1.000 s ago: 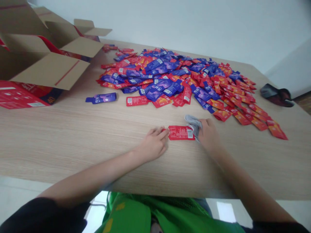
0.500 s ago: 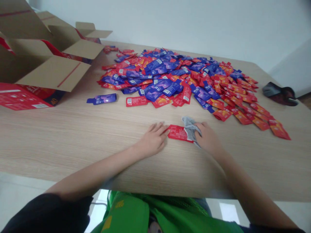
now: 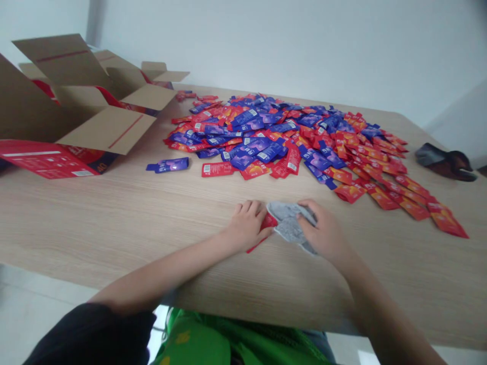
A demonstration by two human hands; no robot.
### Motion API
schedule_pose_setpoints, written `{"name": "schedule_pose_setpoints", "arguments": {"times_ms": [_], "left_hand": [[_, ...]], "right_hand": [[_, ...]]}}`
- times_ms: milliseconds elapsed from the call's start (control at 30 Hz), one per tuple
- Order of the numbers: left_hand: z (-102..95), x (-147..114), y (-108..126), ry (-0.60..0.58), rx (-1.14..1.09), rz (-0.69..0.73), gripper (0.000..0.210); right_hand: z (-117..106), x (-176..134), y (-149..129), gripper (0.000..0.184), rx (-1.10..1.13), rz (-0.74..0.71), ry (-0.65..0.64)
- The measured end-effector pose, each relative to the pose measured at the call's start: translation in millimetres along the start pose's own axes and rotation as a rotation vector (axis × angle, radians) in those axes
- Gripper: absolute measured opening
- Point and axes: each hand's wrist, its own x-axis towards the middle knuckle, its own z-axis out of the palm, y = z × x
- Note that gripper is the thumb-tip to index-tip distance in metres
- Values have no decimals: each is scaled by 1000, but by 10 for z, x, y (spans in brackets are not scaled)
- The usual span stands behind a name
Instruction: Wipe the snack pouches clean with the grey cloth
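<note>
My left hand (image 3: 247,225) lies over a small red pouch (image 3: 269,221) on the table, its fingers bent and holding the pouch down. Only parts of that pouch show; the hand and the cloth cover the remainder. In my right hand (image 3: 323,230) is a crumpled grey cloth (image 3: 291,223), gripped between thumb and fingers. The cloth's left edge lies over the pouch's upper right end. Beyond both hands, a wide heap of red and purple pouches (image 3: 247,144) spreads over the table.
Open cardboard boxes (image 3: 110,126) with red printed sides stand at the left. A single purple pouch (image 3: 169,165) lies apart, left of the heap. A dark glossy object (image 3: 443,161) sits at the right, its kind unclear. The wooden table (image 3: 152,208) ends at a wall behind.
The red pouch has turned and slid leftward under my left hand, which now covers more of it. My right hand's cloth has spread out and moved left. The view has tilted up slightly.
</note>
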Motion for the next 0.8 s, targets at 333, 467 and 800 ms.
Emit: {"name": "schedule_pose_setpoints", "arguments": {"times_ms": [333,467,800], "left_hand": [[181,-232,-18,65,17,-30,66],[241,-238,-32,59,7,-18,66],[165,-221,1,108,-36,-21,62]], "right_hand": [[372,155,-24,43,-228,-303,-79],[490,130,109,44,-526,-232,-170],[435,-27,54,43,-430,-253,-125]]}}
